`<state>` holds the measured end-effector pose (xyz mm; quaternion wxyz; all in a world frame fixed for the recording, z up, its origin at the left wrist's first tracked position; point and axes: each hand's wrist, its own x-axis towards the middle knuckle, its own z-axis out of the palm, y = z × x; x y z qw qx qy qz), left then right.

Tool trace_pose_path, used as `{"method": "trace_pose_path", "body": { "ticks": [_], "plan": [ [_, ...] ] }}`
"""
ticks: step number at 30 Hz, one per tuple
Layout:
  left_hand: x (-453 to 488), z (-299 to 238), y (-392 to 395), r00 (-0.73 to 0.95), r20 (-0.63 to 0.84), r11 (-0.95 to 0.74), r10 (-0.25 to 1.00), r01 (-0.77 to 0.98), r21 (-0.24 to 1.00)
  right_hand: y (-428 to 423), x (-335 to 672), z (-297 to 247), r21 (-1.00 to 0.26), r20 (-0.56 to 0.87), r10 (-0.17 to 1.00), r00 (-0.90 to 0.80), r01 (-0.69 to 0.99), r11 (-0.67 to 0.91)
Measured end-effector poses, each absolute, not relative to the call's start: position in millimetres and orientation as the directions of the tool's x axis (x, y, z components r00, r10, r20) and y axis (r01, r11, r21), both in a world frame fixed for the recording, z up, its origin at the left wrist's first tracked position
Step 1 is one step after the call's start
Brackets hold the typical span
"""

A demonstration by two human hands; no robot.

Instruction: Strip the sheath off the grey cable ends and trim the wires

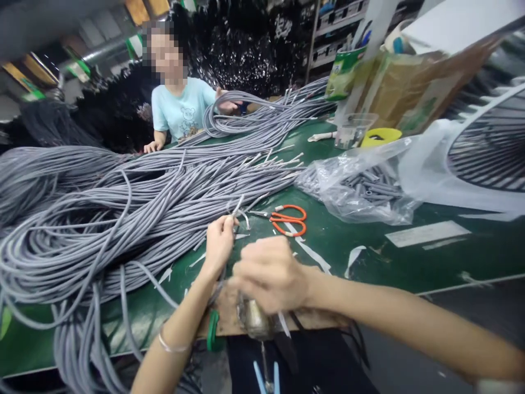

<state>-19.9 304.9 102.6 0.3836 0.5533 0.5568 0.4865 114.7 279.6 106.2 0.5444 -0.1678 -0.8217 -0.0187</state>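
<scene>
Here, the left hand [220,241] has its thumb and fingers pinched together on a cable end [238,204]. The pale tip pokes out past the fingertips, on the far side of the hand, and a thin white curl bends off beside it to the right. The right hand [270,273] is nearer the camera and blurred, its fingers curled in; I cannot tell whether they are closed on anything. It sits above a rounded metal tool [258,322] at the near edge of the green table [410,265], apart from the pinched cable end.

Just right of the cable end lie scissors [283,219] with orange handles, their blades pointing toward it. A big heap of grey cables [164,205] spreads left of and beyond the left hand. Farther right, a clear plastic bag [394,210] holds short grey tubes [375,186], close to a fan [488,142]. Across the table, a co-worker [184,112] in a light blue shirt has one hand at a looped bundle of cable.
</scene>
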Motion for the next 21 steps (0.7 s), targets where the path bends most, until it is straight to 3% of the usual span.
{"method": "trace_pose_path", "body": {
  "ticks": [4, 7, 13, 21],
  "plan": [
    [-15.8, 115.6, 295.6, 0.008, 0.011, -0.010, 1.000, -0.081, 0.997, 297.4, 126.0, 104.8, -0.367, 0.807, 0.554, -0.207, 0.559, 0.744],
    [-12.0, 121.4, 287.8, 0.090, 0.009, 0.007, 0.996, -0.175, 0.985, 307.2, 130.7, 105.1, -0.435, 0.757, 0.629, -0.176, 0.584, 0.686],
    [-11.6, 117.6, 283.3, 0.124, 0.014, 0.013, 0.992, -0.214, 0.977, 304.6, 123.2, 105.6, -0.507, 0.725, 0.665, -0.182, 0.513, 0.693],
    [-13.5, 122.5, 279.8, 0.239, 0.008, 0.073, 0.971, -0.330, 0.941, 306.9, 120.0, 102.6, -0.755, 0.592, 0.774, -0.224, 0.184, 0.630]
  ]
}}
